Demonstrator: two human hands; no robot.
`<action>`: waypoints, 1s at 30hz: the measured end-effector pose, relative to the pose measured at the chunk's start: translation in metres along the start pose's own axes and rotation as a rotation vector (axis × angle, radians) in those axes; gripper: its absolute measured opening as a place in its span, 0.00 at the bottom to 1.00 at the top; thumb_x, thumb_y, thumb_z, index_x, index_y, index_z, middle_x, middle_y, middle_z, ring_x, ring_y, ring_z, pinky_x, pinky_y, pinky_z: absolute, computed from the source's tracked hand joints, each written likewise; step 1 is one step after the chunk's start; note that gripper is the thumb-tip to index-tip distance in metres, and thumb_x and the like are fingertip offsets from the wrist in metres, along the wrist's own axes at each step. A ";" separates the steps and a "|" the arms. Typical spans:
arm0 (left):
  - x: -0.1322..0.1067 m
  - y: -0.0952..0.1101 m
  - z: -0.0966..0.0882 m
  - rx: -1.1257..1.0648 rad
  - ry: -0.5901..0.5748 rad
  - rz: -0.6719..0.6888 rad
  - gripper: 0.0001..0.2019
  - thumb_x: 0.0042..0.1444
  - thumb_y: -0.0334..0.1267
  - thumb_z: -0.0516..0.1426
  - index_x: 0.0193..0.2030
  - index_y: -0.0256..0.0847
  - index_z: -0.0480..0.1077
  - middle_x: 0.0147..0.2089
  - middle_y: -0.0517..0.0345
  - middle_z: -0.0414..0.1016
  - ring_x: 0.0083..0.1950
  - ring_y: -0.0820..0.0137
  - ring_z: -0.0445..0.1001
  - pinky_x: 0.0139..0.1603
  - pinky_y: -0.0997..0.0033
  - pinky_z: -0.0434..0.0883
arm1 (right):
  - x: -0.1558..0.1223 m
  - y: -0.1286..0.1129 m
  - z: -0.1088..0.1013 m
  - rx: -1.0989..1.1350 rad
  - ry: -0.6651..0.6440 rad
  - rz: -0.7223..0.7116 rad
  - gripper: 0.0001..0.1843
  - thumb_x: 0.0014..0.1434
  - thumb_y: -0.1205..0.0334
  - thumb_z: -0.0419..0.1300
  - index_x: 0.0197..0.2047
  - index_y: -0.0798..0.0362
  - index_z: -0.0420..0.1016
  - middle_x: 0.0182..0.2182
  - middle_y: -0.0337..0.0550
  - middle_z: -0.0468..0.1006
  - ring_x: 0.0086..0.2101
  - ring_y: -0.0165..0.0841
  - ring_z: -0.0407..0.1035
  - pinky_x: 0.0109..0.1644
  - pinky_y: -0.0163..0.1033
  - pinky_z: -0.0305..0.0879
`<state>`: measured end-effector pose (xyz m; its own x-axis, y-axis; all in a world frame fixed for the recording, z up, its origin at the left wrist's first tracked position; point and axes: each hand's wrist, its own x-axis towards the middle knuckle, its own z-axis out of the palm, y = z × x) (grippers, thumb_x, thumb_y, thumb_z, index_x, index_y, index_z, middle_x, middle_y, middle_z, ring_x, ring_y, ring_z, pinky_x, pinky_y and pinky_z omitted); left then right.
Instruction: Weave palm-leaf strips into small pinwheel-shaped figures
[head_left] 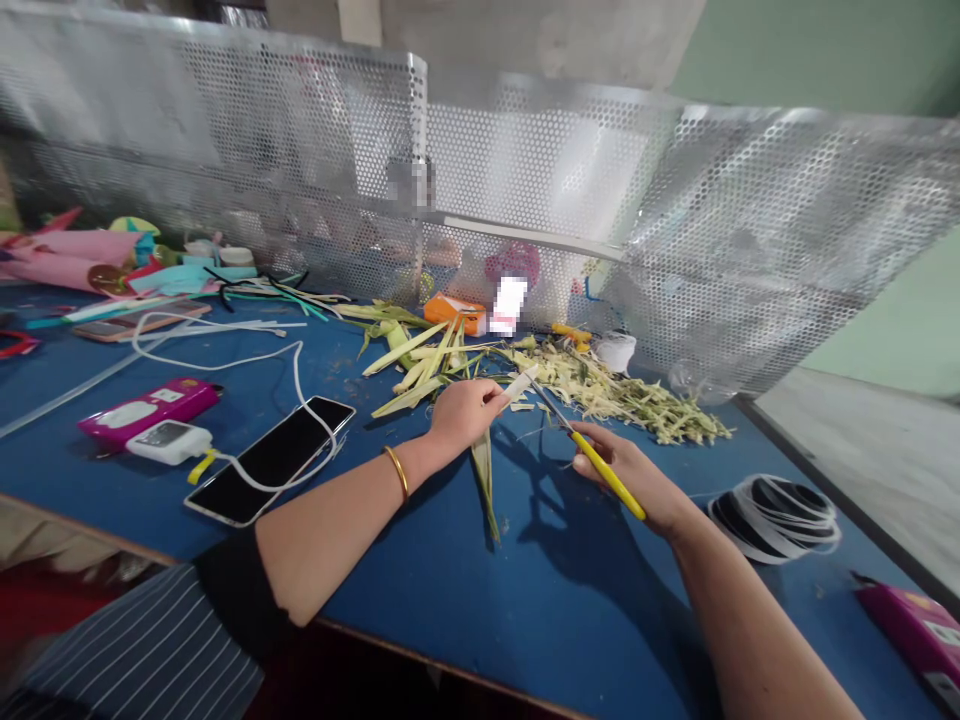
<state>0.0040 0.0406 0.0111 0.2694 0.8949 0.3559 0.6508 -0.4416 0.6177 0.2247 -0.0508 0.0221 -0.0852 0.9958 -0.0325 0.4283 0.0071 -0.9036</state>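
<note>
Over the blue surface (450,590), our right grip (624,468) is closed round a yellow-handled tool (609,477), and our left grip (463,410) pinches a pale strip (519,384). The strip points right and away from us, its end just beside the tool's tip.

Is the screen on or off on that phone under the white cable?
Off, it seems: the phone shows only plain black, with nothing lit beneath the cable.
</note>
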 end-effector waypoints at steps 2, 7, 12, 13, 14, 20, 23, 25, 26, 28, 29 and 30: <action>-0.001 0.000 0.001 0.009 -0.020 0.016 0.13 0.58 0.43 0.55 0.27 0.42 0.74 0.27 0.59 0.77 0.29 0.70 0.71 0.30 0.73 0.56 | 0.002 0.004 0.000 -0.006 0.023 0.012 0.38 0.45 0.44 0.68 0.55 0.57 0.70 0.21 0.29 0.63 0.21 0.25 0.53 0.23 0.33 0.49; -0.002 0.001 0.001 0.029 -0.063 0.050 0.13 0.58 0.44 0.55 0.29 0.43 0.77 0.27 0.59 0.77 0.29 0.70 0.71 0.28 0.72 0.53 | 0.008 0.017 -0.001 0.040 0.041 0.048 0.39 0.44 0.42 0.69 0.55 0.57 0.72 0.19 0.29 0.61 0.19 0.25 0.53 0.21 0.33 0.50; -0.002 0.001 0.001 0.050 -0.074 0.081 0.13 0.58 0.45 0.56 0.29 0.43 0.77 0.27 0.60 0.77 0.29 0.71 0.70 0.28 0.72 0.53 | 0.009 0.019 -0.002 0.025 0.022 0.074 0.41 0.43 0.38 0.69 0.54 0.58 0.73 0.17 0.30 0.61 0.19 0.24 0.52 0.20 0.33 0.49; -0.002 0.000 0.001 0.052 -0.075 0.085 0.13 0.58 0.45 0.56 0.29 0.43 0.78 0.27 0.60 0.78 0.29 0.71 0.70 0.28 0.72 0.53 | 0.009 0.019 -0.002 0.030 0.014 0.077 0.42 0.43 0.38 0.69 0.54 0.58 0.73 0.17 0.30 0.62 0.19 0.24 0.52 0.20 0.32 0.49; -0.002 0.000 0.001 0.054 -0.078 0.087 0.13 0.58 0.45 0.56 0.29 0.43 0.78 0.27 0.60 0.78 0.29 0.71 0.70 0.28 0.72 0.53 | 0.009 0.019 -0.003 0.039 0.010 0.078 0.42 0.43 0.38 0.69 0.55 0.58 0.73 0.18 0.30 0.62 0.18 0.24 0.52 0.20 0.32 0.49; -0.001 0.000 0.001 0.072 -0.081 0.077 0.12 0.58 0.45 0.56 0.30 0.44 0.78 0.28 0.60 0.78 0.29 0.71 0.70 0.28 0.72 0.53 | 0.010 0.019 -0.004 0.052 0.014 0.078 0.40 0.44 0.40 0.69 0.55 0.57 0.73 0.19 0.30 0.61 0.18 0.23 0.51 0.19 0.32 0.49; -0.001 0.001 0.000 0.071 -0.083 0.077 0.12 0.58 0.44 0.56 0.31 0.44 0.78 0.28 0.61 0.78 0.29 0.71 0.70 0.28 0.72 0.54 | 0.010 0.019 -0.004 0.063 0.006 0.084 0.40 0.44 0.40 0.69 0.55 0.57 0.73 0.19 0.31 0.60 0.18 0.24 0.52 0.19 0.32 0.48; -0.001 0.001 0.000 0.071 -0.086 0.077 0.12 0.58 0.44 0.56 0.31 0.44 0.78 0.28 0.61 0.78 0.29 0.71 0.70 0.28 0.72 0.54 | 0.009 0.018 -0.004 0.068 0.003 0.093 0.40 0.43 0.41 0.70 0.55 0.56 0.74 0.19 0.31 0.61 0.19 0.24 0.52 0.19 0.32 0.48; -0.001 0.000 0.000 0.071 -0.088 0.076 0.12 0.58 0.44 0.56 0.31 0.44 0.78 0.28 0.61 0.78 0.29 0.71 0.70 0.28 0.72 0.54 | 0.009 0.017 -0.004 0.070 0.002 0.097 0.40 0.43 0.41 0.70 0.55 0.57 0.74 0.19 0.31 0.61 0.18 0.24 0.52 0.19 0.32 0.48; -0.001 0.000 0.001 0.073 -0.089 0.074 0.12 0.58 0.44 0.56 0.30 0.44 0.79 0.28 0.61 0.78 0.29 0.71 0.71 0.29 0.72 0.54 | 0.008 0.016 -0.004 0.077 0.005 0.104 0.40 0.42 0.42 0.71 0.54 0.57 0.75 0.19 0.31 0.61 0.18 0.23 0.52 0.19 0.32 0.48; -0.001 -0.001 0.001 0.074 -0.088 0.074 0.12 0.58 0.44 0.56 0.30 0.44 0.79 0.28 0.61 0.79 0.30 0.70 0.71 0.29 0.72 0.54 | 0.008 0.015 -0.004 0.080 0.009 0.108 0.40 0.41 0.42 0.71 0.54 0.57 0.75 0.19 0.31 0.61 0.18 0.23 0.52 0.19 0.31 0.49; 0.000 -0.001 0.001 0.075 -0.086 0.074 0.12 0.58 0.44 0.56 0.30 0.44 0.79 0.29 0.61 0.79 0.30 0.70 0.71 0.29 0.72 0.54 | 0.008 0.015 -0.004 0.083 0.011 0.112 0.40 0.41 0.42 0.72 0.53 0.57 0.75 0.18 0.30 0.61 0.18 0.23 0.52 0.19 0.31 0.49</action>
<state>0.0041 0.0407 0.0092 0.3766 0.8635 0.3355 0.6769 -0.5038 0.5367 0.2337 -0.0425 0.0100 -0.0314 0.9909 -0.1306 0.3585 -0.1108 -0.9269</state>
